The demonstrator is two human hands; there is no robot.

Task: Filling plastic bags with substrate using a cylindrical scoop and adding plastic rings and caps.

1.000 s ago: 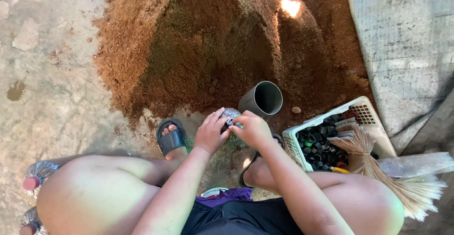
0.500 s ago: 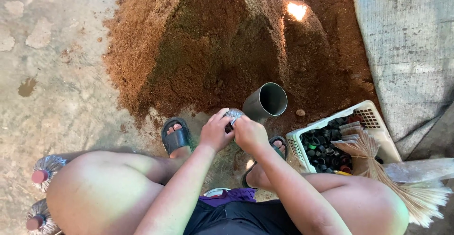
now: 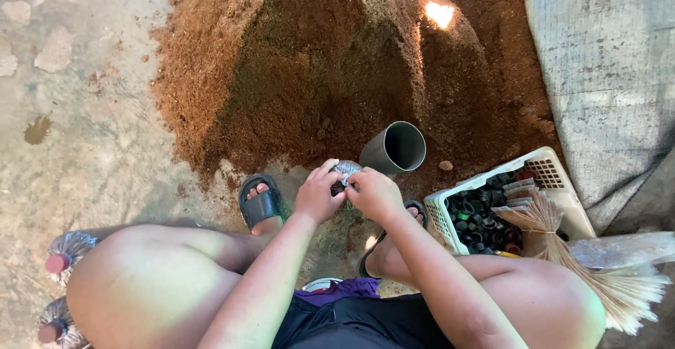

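Note:
I sit low over a concrete floor with my knees apart. My left hand (image 3: 318, 196) and my right hand (image 3: 375, 193) meet in front of me, both closed around the top of a clear plastic bag (image 3: 344, 170) packed with brown material. The bag's gathered neck is pinched between my fingers, and most of the bag is hidden behind my hands. A grey pipe section (image 3: 394, 148) lies on its side just beyond my right hand, its open end facing me.
A big heap of brown sawdust-like material (image 3: 316, 61) fills the floor ahead. A white plastic basket (image 3: 545, 163) of dark rings stands at my right, with a bundle of thin sticks (image 3: 598, 265). Two filled bags with red caps (image 3: 60, 261) stand at far left. Grey tarp (image 3: 605, 54) covers the right.
The view shifted slightly. My hands stay on the bag's neck, with the fingers working around it; the right hand has moved a little over the top.

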